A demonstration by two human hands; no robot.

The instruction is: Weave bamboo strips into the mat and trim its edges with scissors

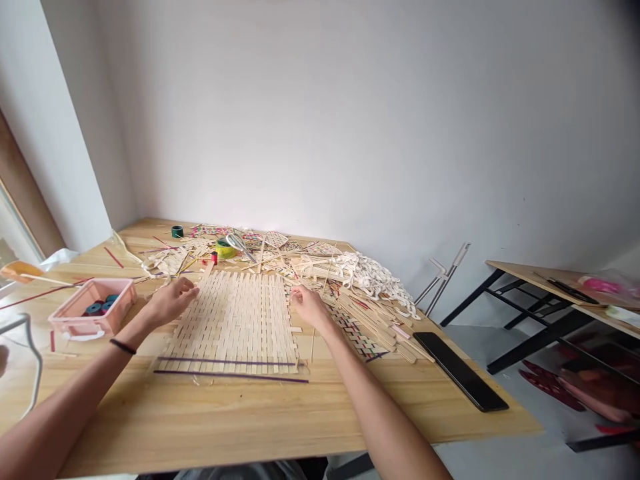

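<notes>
My left hand (175, 301) and right hand (309, 307) curl at opposite sides of the mat (235, 317) on the table (240, 427); I can't tell whether either pinches a strip. The mat is pale, close-woven and ragged-edged, one purple strip (225, 361) crossing its near end (another lies just below). Beyond, scissors (241, 247) and yellow tape (226, 251) crowd its far edge, loose strips (373, 317) its right; a pink box (83, 325) sits left.

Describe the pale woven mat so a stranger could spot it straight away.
Find the wooden table by the wall. Between the left hand and right hand lies a flat mat. Unlike the multicoloured woven piece to its right, it's nearly all pale, with two purple strips along its near end.
</notes>
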